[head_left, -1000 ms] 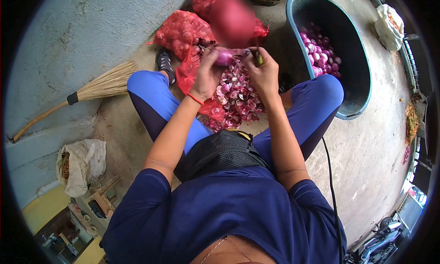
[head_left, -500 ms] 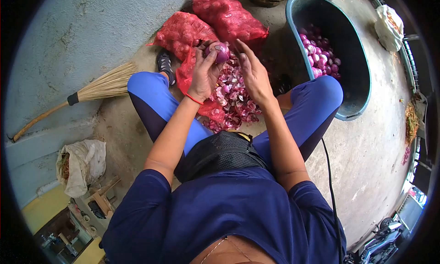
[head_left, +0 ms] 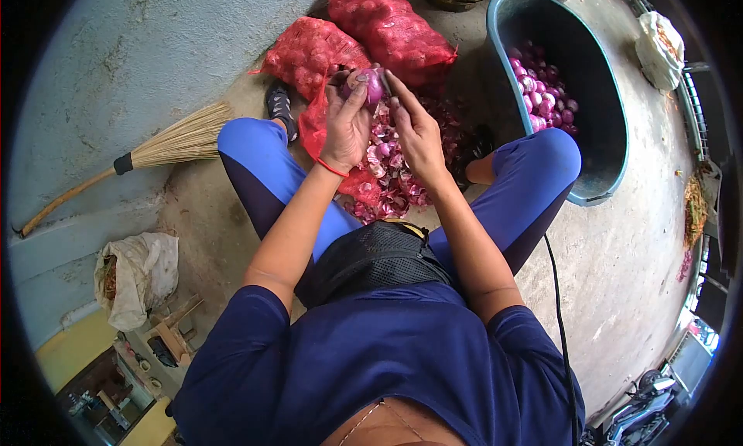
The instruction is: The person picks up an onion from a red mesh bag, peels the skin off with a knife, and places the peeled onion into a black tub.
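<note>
Right hand [head_left: 420, 140], loosely open, has neared the round, glossy onion [head_left: 375, 87] the curled left hand [head_left: 347, 130] grips.

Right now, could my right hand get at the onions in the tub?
Probably yes: the open tub stands just past your right knee, and nothing covers the onions inside. Your right hand would have to leave the held onion and clear the rim.

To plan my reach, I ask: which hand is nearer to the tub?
Right. The right hand is between the tub and the left hand, which is farther left, holding an onion.
</note>
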### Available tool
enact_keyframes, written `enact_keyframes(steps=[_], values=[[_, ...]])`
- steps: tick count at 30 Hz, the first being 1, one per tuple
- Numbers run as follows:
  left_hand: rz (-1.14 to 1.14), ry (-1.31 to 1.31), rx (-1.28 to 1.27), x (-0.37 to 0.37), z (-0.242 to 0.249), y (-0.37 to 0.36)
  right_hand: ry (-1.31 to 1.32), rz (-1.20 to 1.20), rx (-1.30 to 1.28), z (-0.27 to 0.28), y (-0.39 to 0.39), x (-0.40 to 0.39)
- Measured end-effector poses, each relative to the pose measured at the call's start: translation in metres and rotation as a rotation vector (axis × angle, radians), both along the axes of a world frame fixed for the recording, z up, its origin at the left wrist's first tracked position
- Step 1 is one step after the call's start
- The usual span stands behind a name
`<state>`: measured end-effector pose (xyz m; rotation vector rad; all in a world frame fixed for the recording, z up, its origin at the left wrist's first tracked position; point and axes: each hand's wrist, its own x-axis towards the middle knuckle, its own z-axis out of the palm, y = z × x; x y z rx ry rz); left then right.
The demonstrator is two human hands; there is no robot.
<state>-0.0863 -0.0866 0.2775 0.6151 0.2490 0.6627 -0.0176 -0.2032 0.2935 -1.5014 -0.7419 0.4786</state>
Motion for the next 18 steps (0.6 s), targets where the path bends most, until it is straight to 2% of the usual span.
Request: enact_keyframes(steps=[2, 6, 9, 18], values=[[-0.015, -0.024, -0.023, -0.001, 0.005, -0.004, 0.106, -0.023, 0.000, 0.000, 0.000, 0.003], [-0.012, -0.051, -0.031, -0.002, 0.005, -0.002, 0.134, -0.009, 0.020, -0.003, -0.002, 0.006], [-0.006, -0.037, -0.007, -0.003, 0.008, -0.003, 0.032, 0.032, 0.005, 0.005, -0.003, 0.000], [0.034, -0.021, 0.090, -0.002, 0.004, -0.005, -0.034, 0.000, 0.008, 0.001, -0.002, 0.001]])
